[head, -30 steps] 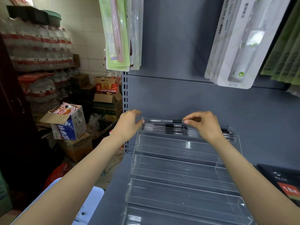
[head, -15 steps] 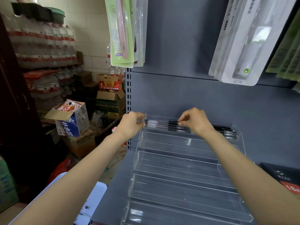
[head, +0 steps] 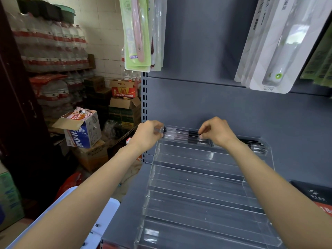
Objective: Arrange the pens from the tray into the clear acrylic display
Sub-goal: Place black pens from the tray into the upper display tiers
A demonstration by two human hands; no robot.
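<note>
- Hanging toothbrush pack (head: pixel 271 56) reads "NO-779".
- Pens (head: pixel 181 136) lie in the clear acrylic display's (head: pixel 197 177) top tier; left hand (head: pixel 148 134) and right hand (head: pixel 216 132) fingers pinch their ends.
- Cardboard boxes (head: pixel 124 105) stand left.

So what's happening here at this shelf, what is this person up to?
A person is stocking pens into a clear stepped acrylic display on a grey shop shelf. Both hands are at its top tier: the left hand grips the pens at their left end, and the right hand pinches them near the middle. More pens already lie along that tier to the right. The lower tiers hold no pens yet.
</note>
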